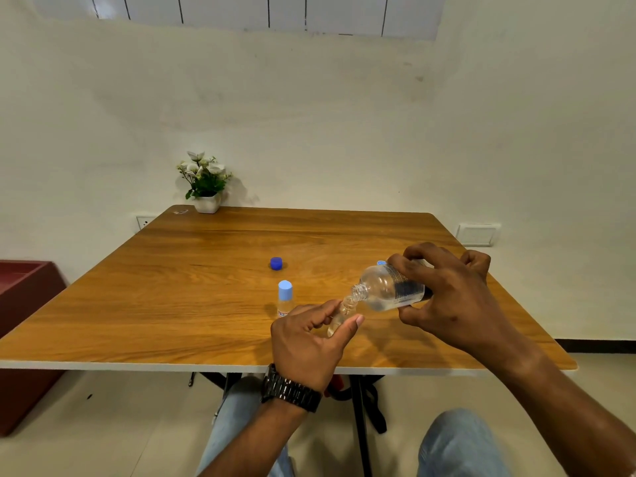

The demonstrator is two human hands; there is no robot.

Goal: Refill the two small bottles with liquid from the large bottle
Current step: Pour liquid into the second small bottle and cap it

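My right hand grips the large clear bottle, tipped on its side with its open neck pointing left and down. Its mouth meets the mouth of a small clear bottle, uncapped and tilted, held in my left hand. Some clear liquid shows in both. A second small bottle with a light blue cap stands upright on the wooden table, just left of my left hand. A dark blue cap lies behind it. A light blue cap peeks out behind the large bottle.
A small white pot of white flowers stands at the table's far left edge against the wall. A dark red cabinet is left of the table. My knees and the table's black legs show below the near edge.
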